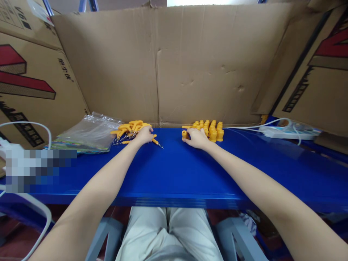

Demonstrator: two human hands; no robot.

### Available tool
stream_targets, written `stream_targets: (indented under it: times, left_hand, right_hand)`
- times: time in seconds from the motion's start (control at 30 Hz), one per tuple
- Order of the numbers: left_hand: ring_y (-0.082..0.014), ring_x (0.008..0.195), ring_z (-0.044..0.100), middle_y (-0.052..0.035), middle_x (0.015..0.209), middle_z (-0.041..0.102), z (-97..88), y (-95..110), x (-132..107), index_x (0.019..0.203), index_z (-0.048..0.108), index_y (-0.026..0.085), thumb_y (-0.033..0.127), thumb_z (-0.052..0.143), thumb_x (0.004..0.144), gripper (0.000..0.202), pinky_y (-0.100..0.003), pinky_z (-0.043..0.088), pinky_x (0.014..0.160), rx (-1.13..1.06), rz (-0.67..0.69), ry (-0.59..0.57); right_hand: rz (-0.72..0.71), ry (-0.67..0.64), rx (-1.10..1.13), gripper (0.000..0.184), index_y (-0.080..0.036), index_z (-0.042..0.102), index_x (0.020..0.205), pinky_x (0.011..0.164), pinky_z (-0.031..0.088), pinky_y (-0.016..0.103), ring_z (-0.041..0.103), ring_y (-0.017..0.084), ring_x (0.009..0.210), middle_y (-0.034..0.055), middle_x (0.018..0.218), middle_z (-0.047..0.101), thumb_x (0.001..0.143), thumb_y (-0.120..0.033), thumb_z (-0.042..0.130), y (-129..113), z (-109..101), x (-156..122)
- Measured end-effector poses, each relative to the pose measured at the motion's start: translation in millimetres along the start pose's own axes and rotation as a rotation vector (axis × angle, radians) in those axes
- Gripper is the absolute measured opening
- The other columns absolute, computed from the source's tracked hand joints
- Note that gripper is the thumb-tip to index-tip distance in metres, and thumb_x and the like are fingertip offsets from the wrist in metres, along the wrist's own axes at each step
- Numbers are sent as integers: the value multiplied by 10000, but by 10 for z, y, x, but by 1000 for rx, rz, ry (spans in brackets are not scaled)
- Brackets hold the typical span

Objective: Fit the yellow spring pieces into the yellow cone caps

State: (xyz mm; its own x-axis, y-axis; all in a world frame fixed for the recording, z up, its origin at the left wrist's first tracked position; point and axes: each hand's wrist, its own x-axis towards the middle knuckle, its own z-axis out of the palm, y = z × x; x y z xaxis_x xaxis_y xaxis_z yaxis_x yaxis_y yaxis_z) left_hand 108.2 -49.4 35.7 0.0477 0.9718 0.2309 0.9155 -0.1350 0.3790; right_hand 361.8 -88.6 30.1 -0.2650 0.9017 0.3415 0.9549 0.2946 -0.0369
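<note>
Both arms reach across a blue table (174, 170). My left hand (144, 135) rests with curled fingers on a heap of yellow stick-like pieces with small metal chains (130, 127); one such piece (157, 142) lies just right of it. My right hand (197, 138) is closed on a small yellow cap-shaped piece (185, 134) at the left end of a group of upright yellow caps (210, 129).
A clear plastic bag (89, 132) lies left of the heap over coloured sheets. A white power strip (288, 132) with cables sits at the right. Cardboard walls (163, 69) close in the back and both sides. A white cable loops at the far left.
</note>
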Motion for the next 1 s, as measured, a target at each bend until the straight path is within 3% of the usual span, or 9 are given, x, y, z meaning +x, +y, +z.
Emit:
stream_targets:
  times: [0.1, 0.23, 0.43, 0.57, 1.0]
  left_hand:
    - [-206, 993, 607, -89, 1034, 667, -17, -31, 6, 988, 653, 164, 141, 578, 748, 253, -292, 473, 875, 143, 162, 45]
    - [-235, 1047, 599, -91, 1104, 658, -24, -69, 0, 1007, 693, 203, 125, 556, 728, 320, -301, 454, 906, 297, 226, -87]
    - [-212, 980, 626, -79, 1056, 698, -24, 21, -67, 1081, 685, 191, 156, 504, 755, 374, -270, 451, 882, 304, 315, -171]
    - [-203, 866, 640, -65, 954, 711, -55, 84, -122, 1029, 687, 189, 203, 518, 746, 330, -255, 468, 758, 308, 309, -192]
    - [-186, 729, 605, -56, 825, 683, -76, 68, -101, 941, 668, 167, 247, 510, 726, 279, -264, 422, 655, 241, 339, -178]
  right_hand:
    - [-38, 13, -36, 224, -150, 564, 1011, 808, 329, 381, 582, 303, 1030, 137, 1075, 672, 832, -278, 521, 15, -3, 0]
    - [-67, 15, -48, 238, -144, 548, 1028, 799, 302, 372, 579, 297, 1020, 133, 1100, 664, 808, -230, 521, 41, 3, 8]
    - [-111, 24, -41, 240, -168, 594, 1035, 828, 299, 384, 558, 300, 1079, 118, 1146, 654, 820, -240, 515, 41, -6, 1]
    - [-157, 3, -55, 271, -175, 612, 1080, 850, 295, 394, 559, 290, 1080, 112, 1159, 650, 844, -235, 491, 25, 0, -11]
    - [-174, -11, -72, 269, -167, 618, 1099, 848, 324, 397, 558, 293, 1118, 110, 1188, 645, 854, -221, 520, 38, -8, 0]
